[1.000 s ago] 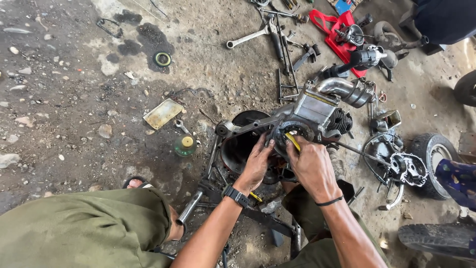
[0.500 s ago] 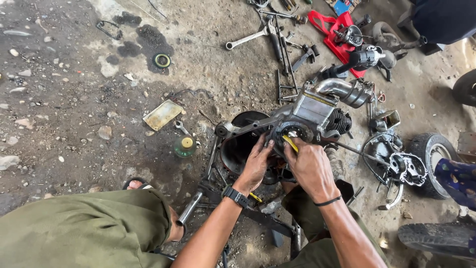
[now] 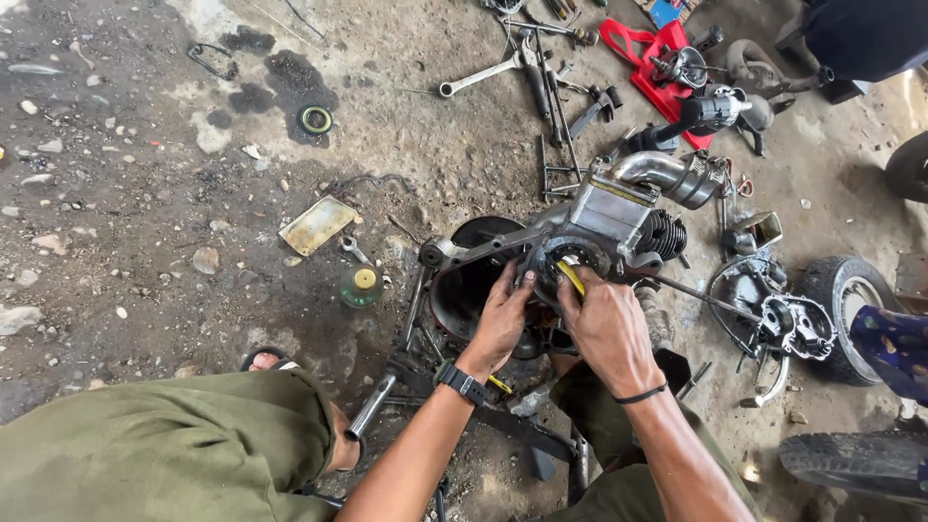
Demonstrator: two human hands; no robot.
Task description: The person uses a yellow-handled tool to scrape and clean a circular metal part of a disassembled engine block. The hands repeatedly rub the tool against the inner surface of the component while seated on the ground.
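Observation:
A grimy small engine with a silver case and a finned cylinder rests on the dirt floor in front of me. My left hand, a black watch on its wrist, presses its fingertips against the round opening in the engine's side. My right hand grips a yellow-handled tool whose tip is in that same opening. A dark round cover sits just left of the opening, partly hidden by my left hand.
A wrench and other tools lie at the top, beside a red part. A flat yellowish plate, a small green bottle and a green ring lie to the left. Wheels and engine parts crowd the right.
Both hands stay on the engine's side opening; they have shifted only slightly, with the yellow tool still at the opening.

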